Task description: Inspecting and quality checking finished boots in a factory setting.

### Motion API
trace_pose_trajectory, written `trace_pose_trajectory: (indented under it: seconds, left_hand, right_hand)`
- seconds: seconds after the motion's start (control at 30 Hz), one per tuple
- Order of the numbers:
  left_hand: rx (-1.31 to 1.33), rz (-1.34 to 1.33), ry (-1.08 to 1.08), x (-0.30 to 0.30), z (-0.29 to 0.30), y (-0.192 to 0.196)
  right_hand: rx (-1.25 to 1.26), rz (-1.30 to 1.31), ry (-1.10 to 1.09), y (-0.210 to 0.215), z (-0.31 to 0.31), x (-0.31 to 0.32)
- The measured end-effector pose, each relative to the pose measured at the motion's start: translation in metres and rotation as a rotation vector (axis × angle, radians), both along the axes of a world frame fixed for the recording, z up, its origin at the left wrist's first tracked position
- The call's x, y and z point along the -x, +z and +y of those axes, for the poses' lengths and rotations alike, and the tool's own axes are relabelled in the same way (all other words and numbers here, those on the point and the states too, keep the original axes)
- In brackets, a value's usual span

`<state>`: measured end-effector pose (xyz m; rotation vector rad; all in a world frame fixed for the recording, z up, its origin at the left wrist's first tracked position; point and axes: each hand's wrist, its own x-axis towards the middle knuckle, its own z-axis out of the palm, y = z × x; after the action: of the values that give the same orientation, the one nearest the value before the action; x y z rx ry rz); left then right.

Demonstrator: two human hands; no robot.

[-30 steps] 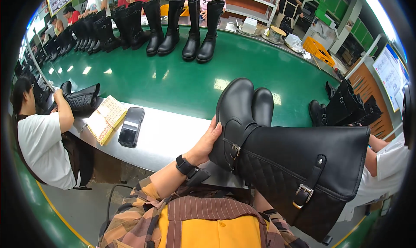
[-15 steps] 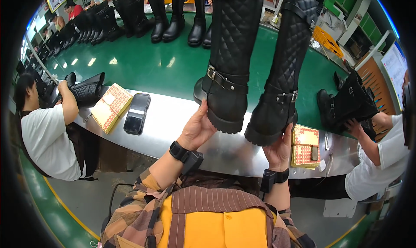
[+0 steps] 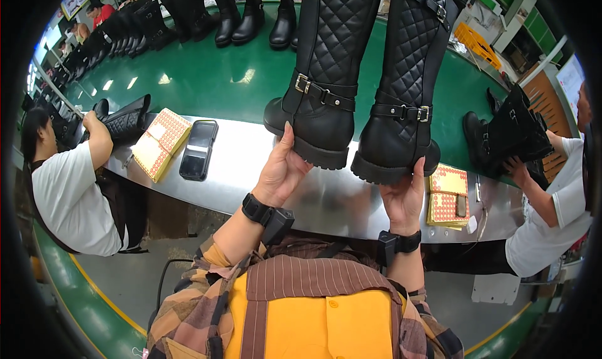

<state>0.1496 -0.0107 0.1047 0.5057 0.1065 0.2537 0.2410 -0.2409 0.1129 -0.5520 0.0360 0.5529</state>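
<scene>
I hold two tall black quilted boots with buckled ankle straps upright above the steel table edge [image 3: 332, 202]. My left hand [image 3: 283, 169] grips the heel and sole of the left boot [image 3: 326, 77]. My right hand [image 3: 404, 196] cups the sole of the right boot [image 3: 404, 102] from below. The boots hang side by side, their shafts running out of the top of the picture. Both my wrists wear black bands.
A phone [image 3: 198, 149] and a sticker booklet [image 3: 160, 142] lie left on the steel edge; another sticker pad [image 3: 446, 196] lies at right. Behind is a green conveyor [image 3: 200, 77] with several black boots [image 3: 244, 14]. A person at left [image 3: 69, 190] and one at right [image 3: 552, 190] handle boots.
A second ago one boot lay tilted across my front. Both boots are now lifted upright, one in each hand, and have come slightly closer and higher in view.
</scene>
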Motion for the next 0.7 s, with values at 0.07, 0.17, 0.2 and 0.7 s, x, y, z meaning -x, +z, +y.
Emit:
trace_pose_trajectory:
  seconds: [0.07, 0.17, 0.2, 0.7]
  left_hand:
    - [-0.005, 0.003, 0.009, -0.001, -0.001, -0.003]
    - [0.008, 0.005, -0.014, -0.001, -0.003, -0.008]
    - [0.012, 0.013, -0.011, -0.001, -0.003, -0.008]
    - [0.007, 0.057, -0.160, 0.005, 0.001, -0.012]
  right_hand:
    - [0.013, -0.003, 0.005, -0.002, 0.000, -0.001]
    - [0.098, -0.020, -0.060, -0.005, -0.001, -0.002]
    - [0.068, -0.035, -0.011, -0.005, -0.001, -0.001]
    - [0.066, -0.142, 0.143, -0.022, -0.009, -0.003]
